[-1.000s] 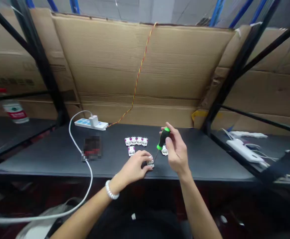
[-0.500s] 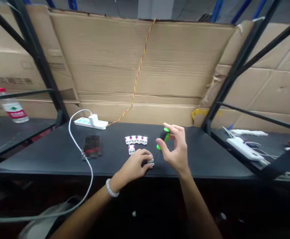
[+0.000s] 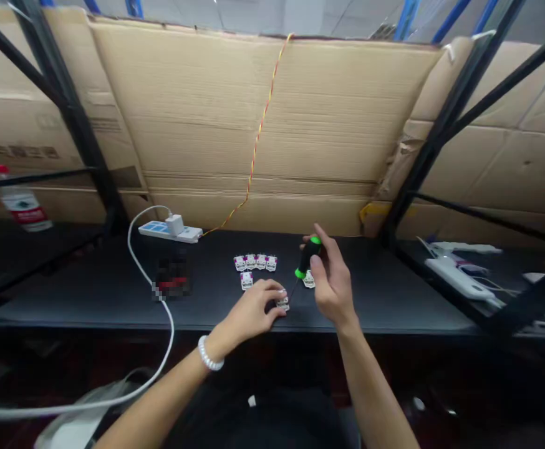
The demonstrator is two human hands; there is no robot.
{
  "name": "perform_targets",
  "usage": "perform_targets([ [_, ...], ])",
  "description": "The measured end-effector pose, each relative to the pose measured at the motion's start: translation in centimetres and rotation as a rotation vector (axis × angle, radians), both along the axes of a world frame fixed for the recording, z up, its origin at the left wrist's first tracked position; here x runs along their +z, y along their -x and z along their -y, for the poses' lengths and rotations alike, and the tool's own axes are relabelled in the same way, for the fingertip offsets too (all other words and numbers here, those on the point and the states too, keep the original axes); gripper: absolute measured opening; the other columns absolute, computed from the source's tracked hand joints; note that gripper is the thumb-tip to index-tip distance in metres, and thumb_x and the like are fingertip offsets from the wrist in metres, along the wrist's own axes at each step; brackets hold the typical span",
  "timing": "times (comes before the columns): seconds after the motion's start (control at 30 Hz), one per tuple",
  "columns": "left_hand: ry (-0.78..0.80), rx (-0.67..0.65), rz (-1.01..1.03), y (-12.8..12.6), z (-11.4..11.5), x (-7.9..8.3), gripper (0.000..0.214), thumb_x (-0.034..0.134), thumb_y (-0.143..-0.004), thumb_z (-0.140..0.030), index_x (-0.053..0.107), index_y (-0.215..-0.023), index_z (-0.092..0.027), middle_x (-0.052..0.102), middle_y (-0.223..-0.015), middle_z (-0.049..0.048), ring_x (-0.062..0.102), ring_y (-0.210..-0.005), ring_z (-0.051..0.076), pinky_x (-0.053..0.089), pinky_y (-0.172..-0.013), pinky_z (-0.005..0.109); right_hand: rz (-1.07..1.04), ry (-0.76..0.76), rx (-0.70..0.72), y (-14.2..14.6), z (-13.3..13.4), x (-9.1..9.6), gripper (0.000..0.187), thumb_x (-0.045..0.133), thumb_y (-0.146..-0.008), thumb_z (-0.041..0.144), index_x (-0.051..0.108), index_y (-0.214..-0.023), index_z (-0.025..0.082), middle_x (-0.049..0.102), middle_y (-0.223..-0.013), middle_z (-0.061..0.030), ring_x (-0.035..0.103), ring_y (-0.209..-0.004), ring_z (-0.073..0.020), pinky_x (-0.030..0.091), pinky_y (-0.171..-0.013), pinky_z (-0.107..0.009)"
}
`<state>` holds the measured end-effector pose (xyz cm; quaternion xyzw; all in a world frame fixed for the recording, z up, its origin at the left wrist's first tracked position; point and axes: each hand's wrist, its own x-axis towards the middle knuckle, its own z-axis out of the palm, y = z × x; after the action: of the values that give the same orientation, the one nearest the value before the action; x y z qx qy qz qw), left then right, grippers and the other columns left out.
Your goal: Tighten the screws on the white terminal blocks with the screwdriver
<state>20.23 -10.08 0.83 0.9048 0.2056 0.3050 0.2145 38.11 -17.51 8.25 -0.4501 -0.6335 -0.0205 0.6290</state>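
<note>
My left hand (image 3: 252, 310) rests on the black tabletop near its front edge, fingers closed on a small white part (image 3: 282, 304) whose exact kind I cannot make out. In my right hand (image 3: 335, 284) is a screwdriver (image 3: 308, 254) with a black and green handle, gripped between thumb and fingers. Its thin shaft slants down to the left, and the tip is at or beside the held part; contact is too small to tell. Several similar white and purple parts (image 3: 255, 262) form a row beyond, with one part (image 3: 246, 280) below them. Another white part (image 3: 308, 279) lies partly behind my right hand.
A white power strip (image 3: 160, 231) with a plugged-in adapter sits at the back left; its white cable (image 3: 136, 255) runs over the front edge. A blurred dark and red object (image 3: 173, 285) lies left. Black shelf posts (image 3: 415, 168) and cardboard (image 3: 197, 118) surround the table (image 3: 394, 293).
The fingers of my right hand have shifted around the screwdriver handle, uncovering the white part behind. My left hand and the part in it have stayed in place.
</note>
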Motion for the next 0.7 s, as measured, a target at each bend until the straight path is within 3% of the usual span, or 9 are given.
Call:
perform_targets([
  [0.1, -0.001, 0.005, 0.002, -0.01, -0.01, -0.04, 0.019, 0.081, -0.092, -0.018, 0.081, -0.111, -0.019, 0.075, -0.124, 0.0088, 0.068, -0.115, 0.028, 0.055, -0.106, 0.043, -0.012, -0.008, 0.073, -0.06, 0.13, 0.0, 0.047, 0.043, -0.11, 0.031, 0.051, -0.157, 0.028, 0.066, -0.134, -0.0115, 0.068, -0.114, -0.0261, 0.059, -0.099, -0.047],
  [0.23, -0.001, 0.005, 0.014, -0.03, -0.12, -0.22, 0.019, 0.081, -0.092, -0.018, 0.081, -0.111, -0.019, 0.075, -0.124, 0.009, 0.068, -0.114, 0.028, 0.056, -0.105, 0.043, 0.055, -0.085, -0.121, -0.14, 0.12, 0.16, 0.039, 0.066, -0.1, 0.035, 0.069, -0.138, 0.026, 0.06, -0.124, -0.0115, 0.064, -0.108, -0.0263, 0.06, -0.09, -0.043],
  [0.3, -0.002, -0.001, 0.011, -0.04, -0.18, -0.27, 0.02, 0.081, -0.092, -0.018, 0.081, -0.112, -0.018, 0.075, -0.124, 0.009, 0.068, -0.113, 0.028, 0.056, -0.105, 0.043, 0.049, -0.07, -0.124, -0.21, 0.07, 0.18, 0.042, 0.064, -0.101, 0.033, 0.066, -0.142, 0.027, 0.06, -0.123, -0.0105, 0.065, -0.104, -0.0245, 0.061, -0.09, -0.042],
  [0.43, -0.002, -0.001, 0.001, -0.06, -0.22, -0.24, 0.02, 0.081, -0.092, -0.018, 0.08, -0.112, -0.019, 0.075, -0.123, 0.0088, 0.068, -0.114, 0.028, 0.055, -0.106, 0.043, 0.018, -0.012, 0.021, -0.29, 0.11, 0.16, 0.049, 0.042, -0.111, 0.03, 0.049, -0.159, 0.028, 0.066, -0.131, -0.011, 0.067, -0.116, -0.0256, 0.057, -0.105, -0.049],
  [0.6, -0.005, 0.002, 0.007, -0.05, -0.15, -0.12, 0.02, 0.082, -0.09, -0.017, 0.081, -0.11, -0.019, 0.076, -0.124, 0.0089, 0.068, -0.114, 0.028, 0.056, -0.106, 0.043, 0.096, -0.052, -0.137, -0.17, 0.05, 0.24, 0.05, 0.068, -0.099, 0.038, 0.063, -0.148, 0.029, 0.06, -0.128, -0.0116, 0.064, -0.113, -0.0277, 0.059, -0.099, -0.047],
  [0.7, -0.009, -0.001, -0.001, -0.04, -0.16, -0.1, 0.02, 0.082, -0.091, -0.017, 0.08, -0.111, -0.019, 0.075, -0.124, 0.0089, 0.068, -0.114, 0.028, 0.056, -0.106, 0.044, 0.082, -0.025, -0.097, -0.22, -0.14, 0.09, 0.052, 0.059, -0.104, 0.034, 0.055, -0.156, 0.031, 0.062, -0.125, -0.0107, 0.065, -0.11, -0.0258, 0.06, -0.097, -0.045],
])
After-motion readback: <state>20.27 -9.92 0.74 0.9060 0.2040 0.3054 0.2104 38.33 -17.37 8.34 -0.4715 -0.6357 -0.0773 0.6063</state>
